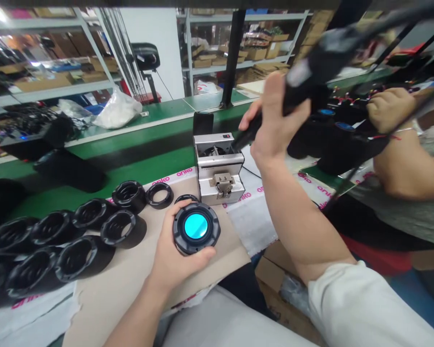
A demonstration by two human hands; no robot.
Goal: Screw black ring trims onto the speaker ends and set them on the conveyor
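Head view: my left hand (179,255) cups a round black plastic housing with a glossy cyan centre (196,227), fingers curled under its ribbed rim and thumb pressed against its edge, above a cardboard sheet (137,294). My right hand (275,118) closes around a black electric screwdriver (304,82), fingers wrapped over the grip, its tip just beside a brushed-steel screw feeder (218,168). Matching black rings (90,214) sit in rows along the sheet's left edge; a co-worker's hand (390,110) works at far right.
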